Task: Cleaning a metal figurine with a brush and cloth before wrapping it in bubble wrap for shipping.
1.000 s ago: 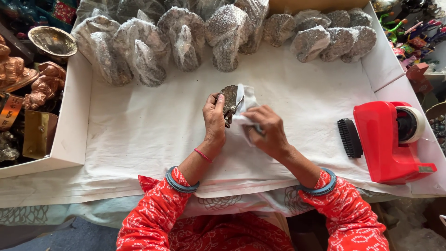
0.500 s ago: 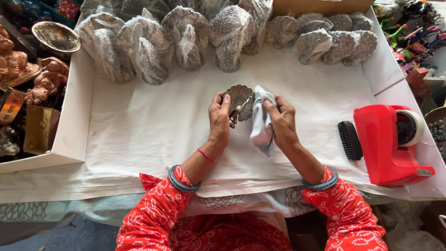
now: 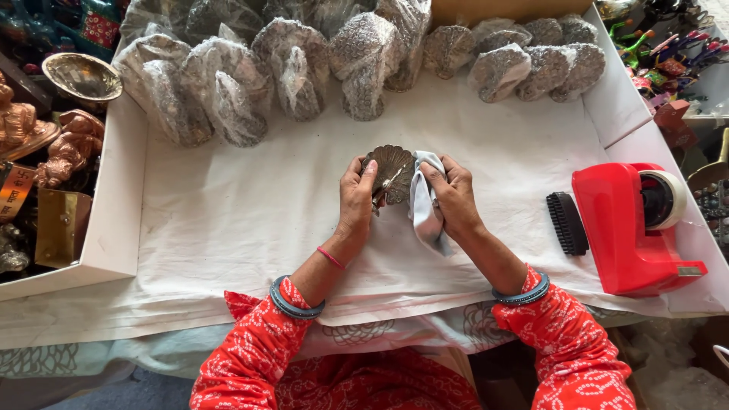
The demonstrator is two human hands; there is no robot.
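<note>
My left hand (image 3: 357, 199) holds a small dark metal peacock-shaped ornament (image 3: 389, 174) with a fanned tail, upright over the white cloth-covered table (image 3: 228, 228). My right hand (image 3: 456, 199) grips a pale grey-white cloth (image 3: 423, 209) and presses it against the ornament's right side. Both hands are at the table's middle. Both arms wear red patterned sleeves and bangles at the wrists.
Several plastic-wrapped metal ornaments (image 3: 288, 64) lie in a row along the far side. A red tape dispenser (image 3: 630, 228) and a black brush (image 3: 567, 222) sit at the right. Brass and copper figures (image 3: 61, 129) stand at the left beyond a white box wall (image 3: 114, 197).
The ornament has been turned so its fanned face shows to the camera. My right hand with the cloth has moved up against its right side.
</note>
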